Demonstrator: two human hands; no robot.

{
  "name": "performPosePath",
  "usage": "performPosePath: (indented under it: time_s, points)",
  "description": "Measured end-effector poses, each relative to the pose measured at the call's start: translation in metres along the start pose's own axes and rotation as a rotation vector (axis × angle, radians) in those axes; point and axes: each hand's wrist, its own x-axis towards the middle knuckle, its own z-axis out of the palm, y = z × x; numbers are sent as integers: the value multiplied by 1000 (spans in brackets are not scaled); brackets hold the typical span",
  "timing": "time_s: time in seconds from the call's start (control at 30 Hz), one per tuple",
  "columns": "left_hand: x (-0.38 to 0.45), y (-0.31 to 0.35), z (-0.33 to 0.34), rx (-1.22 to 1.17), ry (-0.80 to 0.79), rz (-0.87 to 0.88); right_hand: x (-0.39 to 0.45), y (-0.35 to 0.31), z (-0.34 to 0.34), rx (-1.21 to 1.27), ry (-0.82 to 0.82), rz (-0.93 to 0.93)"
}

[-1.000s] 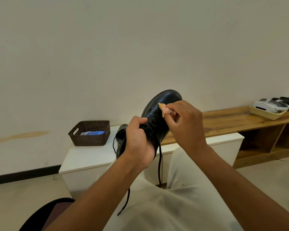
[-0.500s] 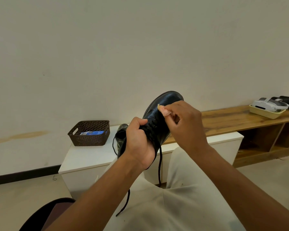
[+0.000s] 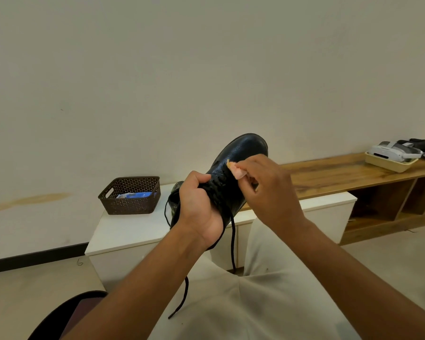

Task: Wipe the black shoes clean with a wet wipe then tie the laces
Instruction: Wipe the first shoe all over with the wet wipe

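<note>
Shoes (image 3: 241,153): 2 | left hand (image 3: 199,207) grips one | right hand (image 3: 268,190) pinches 1 wipe (image 3: 234,169)

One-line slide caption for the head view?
Left hand grips black shoe while right hand rubs wipe near its untied laces.

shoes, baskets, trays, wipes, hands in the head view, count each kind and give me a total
black shoes: 2, one held up, one on the white cabinet behind the left hand
baskets: 1, brown
trays: 1, yellow
wipes: 1, at the right hand's fingertips
hands: 2, left, right
total: 7
</note>
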Motion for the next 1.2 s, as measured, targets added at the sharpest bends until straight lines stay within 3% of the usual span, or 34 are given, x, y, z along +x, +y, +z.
performPosePath:
  time_s: [0.13,0.5,0.67,0.9,1.2]
  points:
    - [-1,2,1,7,7,-24,-5,9,-3,-49,32,-35]
    - [18,11,-31,92,151,-11,20,29,-60,27,264,144]
    - [23,11,-46,127,201,-30,45,26,-66,47,129,40]
    - [19,12,-48,185,217,-34,69,21,-51,-37,-210,-92]
    - [24,20,-57,163,231,-12,28,23,-36,-28,22,17]
